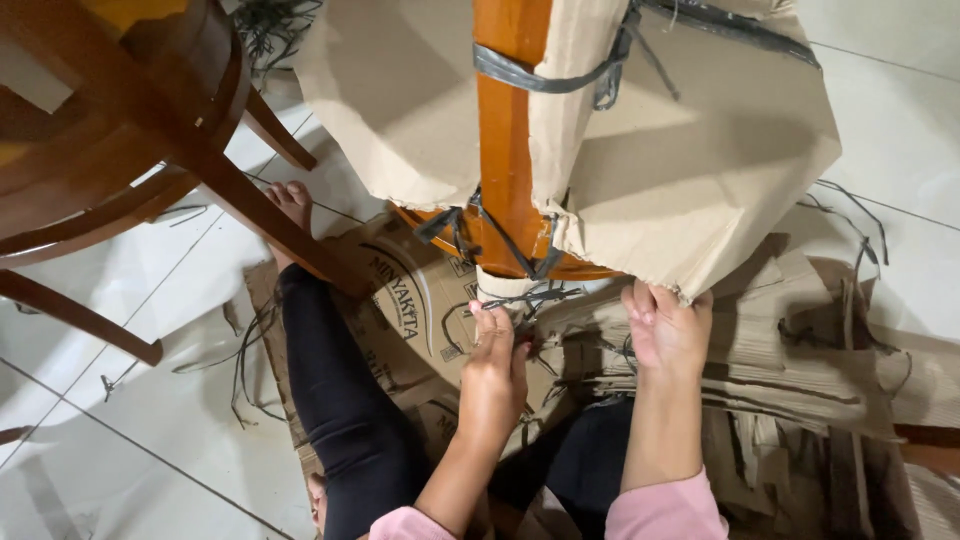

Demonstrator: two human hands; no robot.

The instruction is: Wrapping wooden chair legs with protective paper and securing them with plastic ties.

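Wrapped leg: an orange-brown wooden furniture leg (pixel 505 130) stands up the middle of the view, bound in tan cardboard wrapping (pixel 690 170) and grey plastic strapping (pixel 545 78); its lower end sits just above the hands.
Left hand: the left hand (pixel 493 360) is closed, fingertips pinching the tangle of loose strap ends (pixel 520 298) at the foot of the leg.
Right hand: the right hand (pixel 668 330) has its fingers curled over the lower torn edge of the cardboard wrapping, clamped on it, just right of the leg.
Doing it well: in my judgement, pulling the strap along the leg, not across it, while the other hand steadies the cardboard, would keep the wrapping from tearing raggedly.
Edges: the cardboard's cut corners and the stiff strap ends lie close to the fingers.
Left side: an unwrapped dark wooden chair (pixel 130 140) stands near, its legs slanting over the person's black-trousered leg (pixel 335 400).
Underneath: flattened printed cartons (pixel 420 300) and corrugated sheets (pixel 800 370) cover the white tiled floor (pixel 120 400).
Open room: bare tiles show near left and far right; strap scraps (pixel 240 370) litter them.
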